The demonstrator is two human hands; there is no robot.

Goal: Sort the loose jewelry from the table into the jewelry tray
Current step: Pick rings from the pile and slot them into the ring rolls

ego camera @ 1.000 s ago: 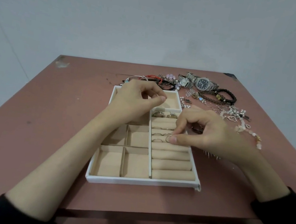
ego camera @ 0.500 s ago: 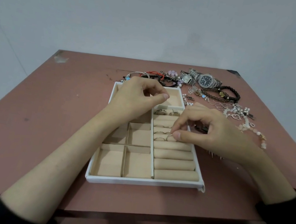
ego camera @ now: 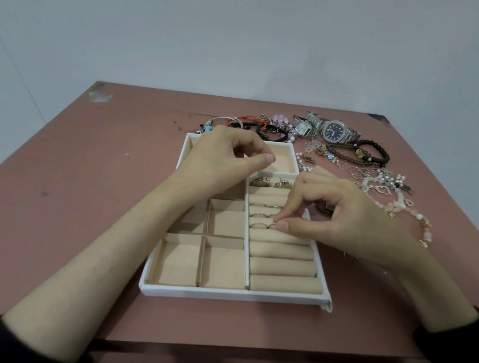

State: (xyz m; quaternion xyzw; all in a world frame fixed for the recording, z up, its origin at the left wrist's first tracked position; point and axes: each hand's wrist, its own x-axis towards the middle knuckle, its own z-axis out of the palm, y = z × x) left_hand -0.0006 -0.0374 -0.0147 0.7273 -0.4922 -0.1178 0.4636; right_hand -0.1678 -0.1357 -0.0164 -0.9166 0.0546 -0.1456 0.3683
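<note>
A white jewelry tray (ego camera: 229, 295) with beige lining lies in the middle of the table. Its right side holds padded ring rolls (ego camera: 282, 266), with several rings (ego camera: 259, 215) tucked in the upper slots. My right hand (ego camera: 334, 218) pinches a thin ring (ego camera: 273, 225) between thumb and forefinger and presses it into a slot. My left hand (ego camera: 225, 161) hovers over the tray's upper left compartments, fingers curled with thumb and forefinger together; I cannot see anything in it. Loose jewelry (ego camera: 384, 182) lies behind and right of the tray.
Two watches (ego camera: 334, 131) lie at the back right of the reddish table (ego camera: 61, 203). Dark bead bracelets (ego camera: 369, 154) and a pearl strand (ego camera: 405, 209) spread to the right. More bracelets (ego camera: 251, 125) sit just behind the tray. A pale wall stands beyond the table.
My right hand has slid the ring a little toward the tray's right edge and lower into the slot. My left hand has barely moved.
</note>
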